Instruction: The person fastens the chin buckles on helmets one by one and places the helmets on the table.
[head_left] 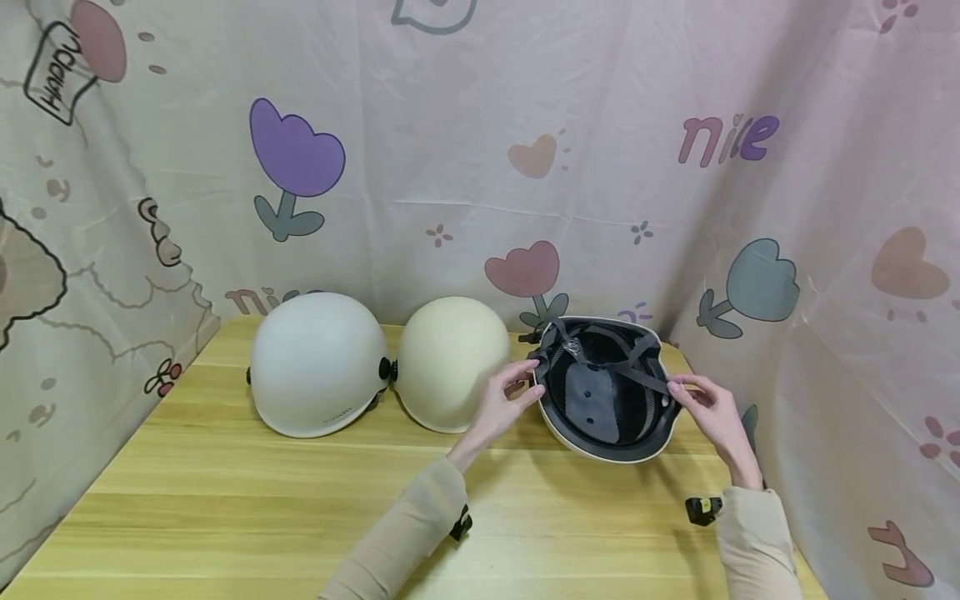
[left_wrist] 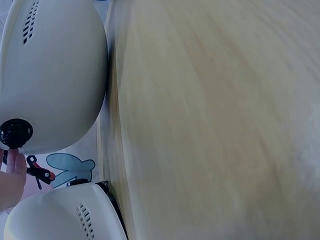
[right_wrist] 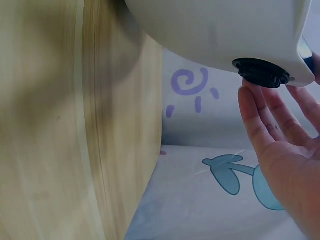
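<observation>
In the head view, a white helmet [head_left: 592,404] is turned with its black padded inside and grey straps [head_left: 636,373] facing up toward me. My left hand [head_left: 498,407] holds its left rim between thumb and fingers. On the opposite side, my right hand [head_left: 711,412] grips the rim beside a strap end. The left wrist view shows the fingers of my left hand [left_wrist: 12,182] under a round black knob [left_wrist: 16,132] on the shell. Seen from the right wrist, fingertips of my right hand [right_wrist: 282,145] touch a matching black knob [right_wrist: 260,72].
Left of it, a cream helmet [head_left: 450,362] and a larger white helmet [head_left: 315,367] stand dome up, side by side near the back edge of the wooden table [head_left: 225,500]. A printed curtain [head_left: 420,150] hangs behind and along both sides.
</observation>
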